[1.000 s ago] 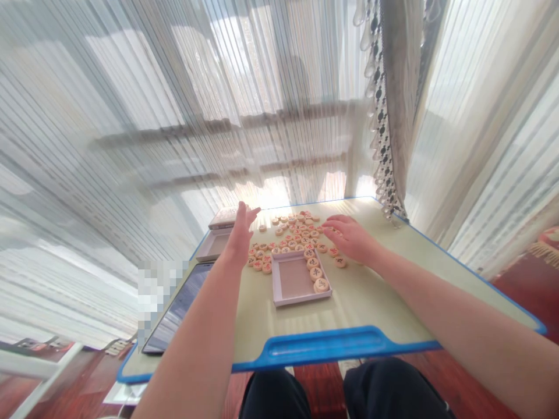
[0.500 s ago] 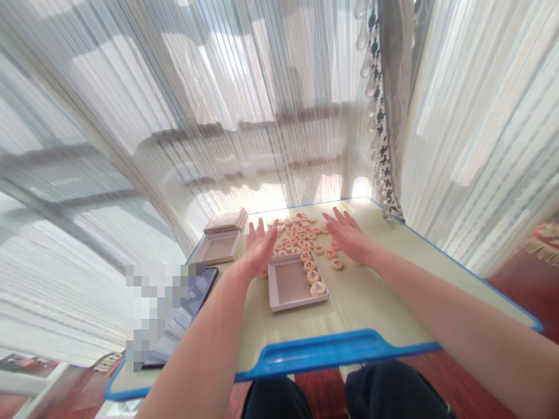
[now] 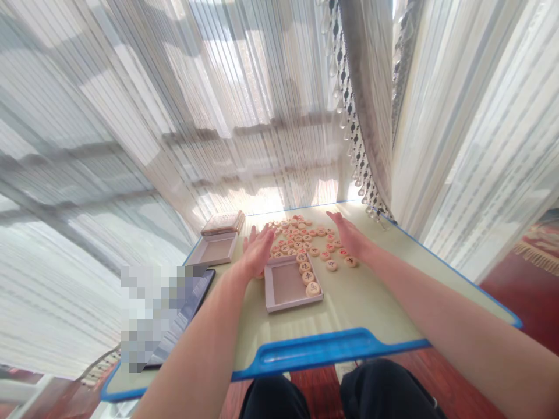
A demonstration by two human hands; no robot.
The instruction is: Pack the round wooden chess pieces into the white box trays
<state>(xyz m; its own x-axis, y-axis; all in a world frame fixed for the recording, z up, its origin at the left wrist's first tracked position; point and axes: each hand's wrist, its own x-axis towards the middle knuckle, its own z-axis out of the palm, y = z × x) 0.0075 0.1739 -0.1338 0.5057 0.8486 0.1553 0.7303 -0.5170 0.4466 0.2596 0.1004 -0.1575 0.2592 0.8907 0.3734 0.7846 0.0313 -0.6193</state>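
Both hands are open and hold nothing. The left hand [image 3: 258, 253], fingers spread upward, is just beside the far left corner of a shallow cardboard tray; whether it touches the pieces behind it cannot be told. The right hand [image 3: 349, 235] is flat, fingers extended forward, at the right edge of the scattered xiangqi pieces [image 3: 299, 238]; contact there is unclear too. The round wooden pieces, marked in red or black, spread between the hands and beyond the tray, some piled at the far end. Inside the cardboard tray [image 3: 269, 288], four pieces line the right wall, the nearest in the front corner. To the left on the bench [image 3: 375, 311], which has a blue rim, lie a second shallow tray [image 3: 216, 249], a flat printed box [image 3: 222, 222] behind it, and a tablet [image 3: 192, 302] partly hidden by the left forearm and pixelation. Striped sheer curtains [image 3: 244, 145] hang behind, with beaded trim [image 3: 345, 93]; dark-trousered knees [image 3: 275, 398] show below.
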